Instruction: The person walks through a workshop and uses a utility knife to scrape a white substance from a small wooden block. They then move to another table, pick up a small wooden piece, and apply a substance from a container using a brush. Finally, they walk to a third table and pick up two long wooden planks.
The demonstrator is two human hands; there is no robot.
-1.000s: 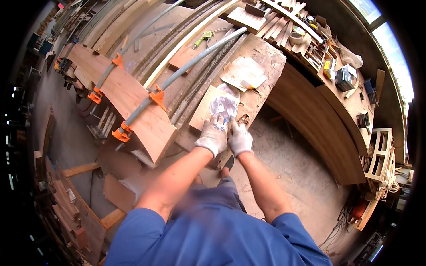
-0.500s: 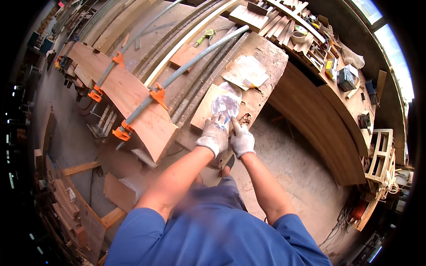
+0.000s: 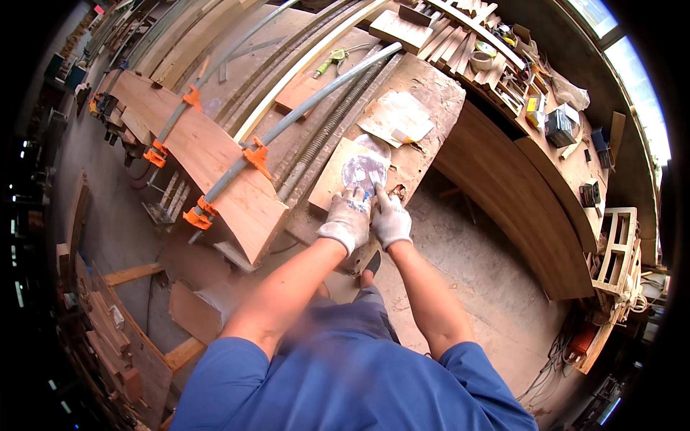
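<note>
A round purple-grey disc (image 3: 361,171) with pale patches, which looks like a sanding disc, lies on a light square board (image 3: 329,174) at the bench's near end. Another round grey piece shows partly behind it. My left hand (image 3: 348,218), in a white work glove, has its fingers closed at the disc's near edge. Close beside it, my gloved right hand (image 3: 392,219) is curled, with the index fingertip at the disc's right edge. The fingertips of both hands are partly hidden. A creased paper sheet (image 3: 397,118) lies just beyond the disc.
Pipe clamps with orange jaws (image 3: 256,158) grip a long wooden board (image 3: 208,161) to my left. A green air blow gun (image 3: 332,60) rests on the bench. Curved brown panels (image 3: 517,194) stand at right, below a cluttered worktop (image 3: 550,133).
My right hand has shifted slightly left and up, and its index finger is now nearer the disc. My left hand stays almost in place at the disc's near edge.
</note>
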